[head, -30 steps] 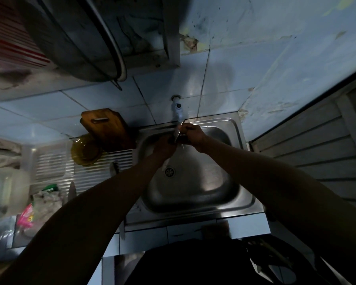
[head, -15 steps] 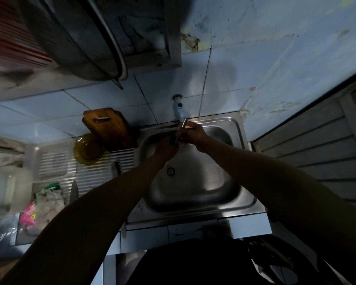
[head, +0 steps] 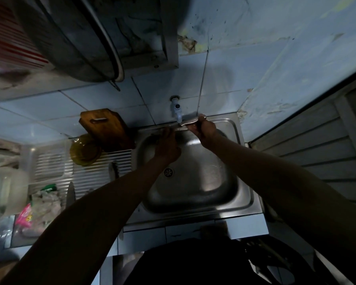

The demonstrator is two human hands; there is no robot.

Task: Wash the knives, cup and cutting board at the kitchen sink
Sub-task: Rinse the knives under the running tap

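My right hand [head: 204,131] grips the handle of a steel knife [head: 182,124] and holds it level under the white tap [head: 176,111], blade pointing left. My left hand [head: 167,148] is over the sink basin [head: 195,182] with straight fingers reaching up to the blade. The wooden cutting board [head: 105,128] leans against the tiled wall left of the sink. In front of the board, an amber glass cup [head: 84,150] sits on the ribbed drainboard. Two other knives lie on the drainboard, one [head: 113,169] near the basin and one [head: 70,194] further left.
The basin's drain [head: 168,172] is uncovered. A large metal basin [head: 74,38] hangs on the wall above the drainboard. Plastic bags and wrappers [head: 40,204] crowd the left counter beside a clear container [head: 2,190]. A slatted wall [head: 308,153] closes the right side.
My right hand has swung the knife from upright to level and moved right, toward the tap. My left hand has opened out, its fingers sliding along the blade.
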